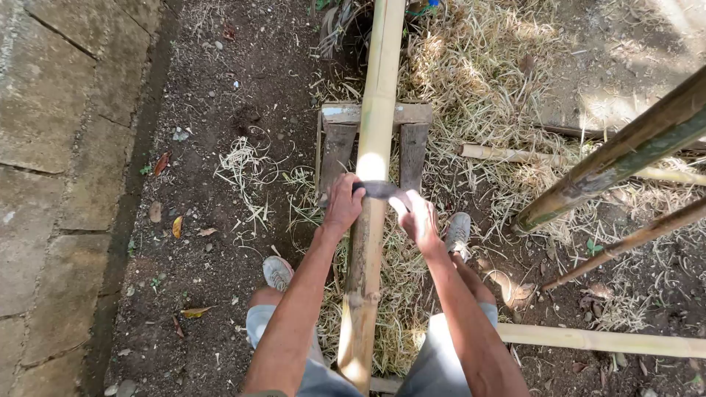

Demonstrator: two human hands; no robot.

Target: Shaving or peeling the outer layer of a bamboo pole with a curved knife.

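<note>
A long bamboo pole (375, 117) runs from between my legs up and away, resting on a small wooden stand (340, 147). A curved dark blade (379, 190) lies across the pole. My left hand (343, 206) grips its left end and my right hand (421, 219) grips its right end, one hand on each side of the pole. Pale shavings (243, 169) lie on the ground around the stand.
Dry straw (471, 81) covers the soil to the right. Other bamboo poles lean in at the right (610, 165) and lie on the ground (603, 340). A stone paved strip (51, 147) borders the left. My feet in grey shoes (278, 272) straddle the pole.
</note>
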